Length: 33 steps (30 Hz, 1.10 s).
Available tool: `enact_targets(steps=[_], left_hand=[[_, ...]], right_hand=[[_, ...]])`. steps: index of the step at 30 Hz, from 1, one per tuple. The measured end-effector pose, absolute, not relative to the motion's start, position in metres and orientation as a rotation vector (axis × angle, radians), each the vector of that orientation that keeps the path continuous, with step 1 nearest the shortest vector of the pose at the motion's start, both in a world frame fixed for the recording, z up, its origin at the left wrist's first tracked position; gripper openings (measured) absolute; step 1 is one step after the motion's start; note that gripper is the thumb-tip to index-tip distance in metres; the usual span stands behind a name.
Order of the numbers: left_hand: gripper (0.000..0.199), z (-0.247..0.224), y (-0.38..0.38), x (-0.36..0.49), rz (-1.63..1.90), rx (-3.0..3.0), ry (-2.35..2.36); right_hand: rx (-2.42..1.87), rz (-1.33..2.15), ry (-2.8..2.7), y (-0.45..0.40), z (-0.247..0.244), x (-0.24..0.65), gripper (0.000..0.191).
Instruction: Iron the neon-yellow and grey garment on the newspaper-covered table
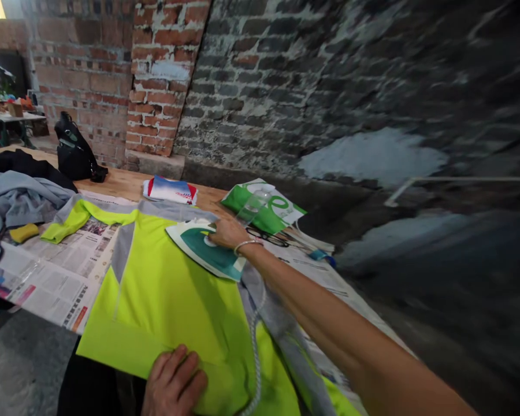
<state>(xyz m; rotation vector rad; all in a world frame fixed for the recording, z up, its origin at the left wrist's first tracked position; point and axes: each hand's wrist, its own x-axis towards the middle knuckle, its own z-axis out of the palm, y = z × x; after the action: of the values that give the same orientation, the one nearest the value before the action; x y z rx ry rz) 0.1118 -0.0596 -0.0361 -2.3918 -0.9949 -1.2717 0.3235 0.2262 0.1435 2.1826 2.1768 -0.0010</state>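
Right now, the left hand (173, 381) is lying open and flat on a neon-yellow and grey shirt (169, 294), while the right hand (227, 234) is gripping the top of a green-and-white steam iron (203, 248) resting on that shirt. A braided white cord (256, 352) is trailing down across the fabric. Newspaper (56, 283) is covering the wooden table (121, 182) underneath. Just beyond the iron, eyeglasses (264, 237) and a clear plastic bottle (252, 207) are lying near a green-printed bag (262, 207). Farther back, a black backpack (73, 153) is sitting against a brick wall (164, 75).
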Motion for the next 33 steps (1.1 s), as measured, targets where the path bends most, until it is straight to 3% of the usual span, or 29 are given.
enact_targets(steps=[9,15,33], left_hand=[[0.033,-0.032,-0.060,0.114,-1.324,-2.339,-1.011],[0.036,-0.038,-0.060,0.112,-1.250,-2.370,-0.990],[0.034,-0.029,-0.057,0.110,-1.278,-2.339,-0.947]], right_hand=[[1.797,-0.173,2.360,0.097,0.150,0.298,0.011],[1.680,-0.154,2.357,0.060,0.153,0.293,0.011],[2.247,0.050,2.118,0.245,0.143,0.311,0.042]])
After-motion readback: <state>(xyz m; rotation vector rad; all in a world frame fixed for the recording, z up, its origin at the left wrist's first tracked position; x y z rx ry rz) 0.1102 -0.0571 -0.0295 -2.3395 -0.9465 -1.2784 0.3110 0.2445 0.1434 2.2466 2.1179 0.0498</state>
